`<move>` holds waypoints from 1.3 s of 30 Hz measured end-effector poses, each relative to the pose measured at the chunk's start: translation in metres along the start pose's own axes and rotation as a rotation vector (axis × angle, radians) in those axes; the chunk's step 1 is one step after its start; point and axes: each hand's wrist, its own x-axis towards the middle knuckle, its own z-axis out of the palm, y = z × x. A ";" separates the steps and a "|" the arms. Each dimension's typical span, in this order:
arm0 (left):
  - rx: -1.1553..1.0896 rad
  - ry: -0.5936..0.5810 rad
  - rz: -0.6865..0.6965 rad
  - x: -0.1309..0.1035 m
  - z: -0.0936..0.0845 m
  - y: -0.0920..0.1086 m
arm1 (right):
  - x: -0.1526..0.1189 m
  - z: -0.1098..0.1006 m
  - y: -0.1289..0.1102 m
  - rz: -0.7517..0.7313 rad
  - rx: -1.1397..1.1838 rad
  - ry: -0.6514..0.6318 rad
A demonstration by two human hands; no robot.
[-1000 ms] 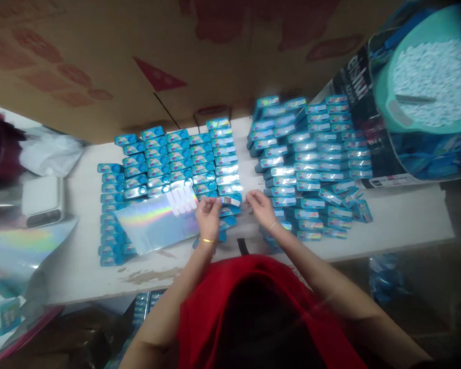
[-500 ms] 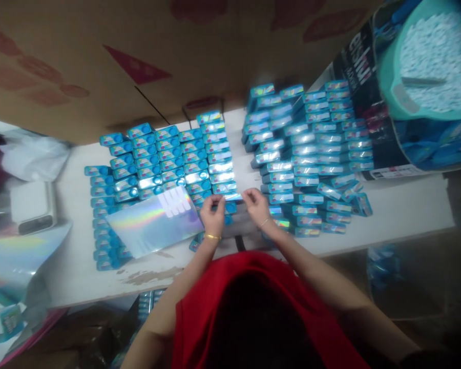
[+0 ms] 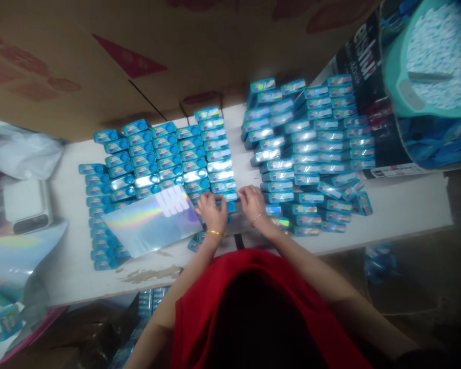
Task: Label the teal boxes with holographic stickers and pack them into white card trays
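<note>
Small blue boxes [image 3: 168, 152] stand in close rows, a pale label strip on the end of many. My left hand [image 3: 212, 211] is at the near end of the front-right row, fingers bent and thumb apart from them, beside the right corner of a shiny rainbow sticker sheet [image 3: 146, 225]. Between my hands lies a labelled blue box [image 3: 229, 196]. At its right end is my right hand [image 3: 252, 205], fingers curled together; what they pinch, if anything, is too small to make out. The sheet lies over several boxes and has white gaps near its top.
More blue boxes [image 3: 307, 147] fill the table's right side, some tilted. A teal tub of small white pieces [image 3: 441, 56] rests on an open carton [image 3: 363, 87] at the right. A white device [image 3: 26, 205] and plastic wrap [image 3: 26, 154] lie left. Large cardboard cartons [image 3: 138, 31] stand behind.
My left hand has drawn slightly left and its fingers have spread from their pinch over the box. My right hand has shifted slightly left, its fingers still bent. The sheet stays on the boxes.
</note>
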 end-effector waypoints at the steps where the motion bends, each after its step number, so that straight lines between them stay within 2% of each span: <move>1: -0.007 0.005 -0.003 0.001 -0.002 0.000 | -0.002 -0.002 -0.002 0.008 -0.016 0.016; 4: 0.024 -0.025 0.078 -0.001 -0.008 -0.004 | -0.013 -0.006 -0.009 -0.025 -0.059 0.035; 7: 0.126 -0.108 0.188 -0.007 -0.008 -0.006 | -0.020 -0.006 -0.012 -0.075 -0.115 -0.043; 9: 0.166 -0.140 0.199 -0.010 -0.008 -0.005 | -0.021 -0.006 -0.011 -0.085 -0.156 -0.105; 12: 0.119 -0.192 0.262 -0.005 -0.020 -0.004 | -0.016 -0.010 -0.010 -0.128 -0.235 -0.186; 15: -0.024 -0.163 0.381 0.015 -0.057 -0.019 | -0.010 -0.019 -0.025 -0.154 -0.256 -0.117; 18: -0.027 0.009 0.355 0.046 -0.108 -0.058 | -0.007 -0.016 -0.066 -0.293 -0.140 -0.063; 20: 0.092 0.044 0.317 0.065 -0.133 -0.091 | -0.004 -0.001 -0.102 -0.459 -0.067 -0.126; 22: 0.227 -0.012 0.326 0.080 -0.145 -0.122 | -0.001 0.024 -0.134 -0.587 -0.066 -0.221; 25: 0.350 -0.135 0.394 0.089 -0.140 -0.151 | 0.005 0.064 -0.160 -0.612 -0.138 -0.330; 28: 0.401 -0.163 0.443 0.088 -0.130 -0.163 | 0.011 0.087 -0.161 -0.588 -0.177 -0.351; 30: 0.422 -0.157 0.458 0.086 -0.127 -0.164 | 0.012 0.091 -0.156 -0.599 -0.191 -0.337; 35: 0.414 -0.169 0.472 0.080 -0.128 -0.163 | 0.010 0.086 -0.153 -0.609 -0.175 -0.330; 39: 0.335 -0.127 0.491 0.057 -0.134 -0.156 | 0.010 0.085 -0.156 -0.595 -0.138 -0.327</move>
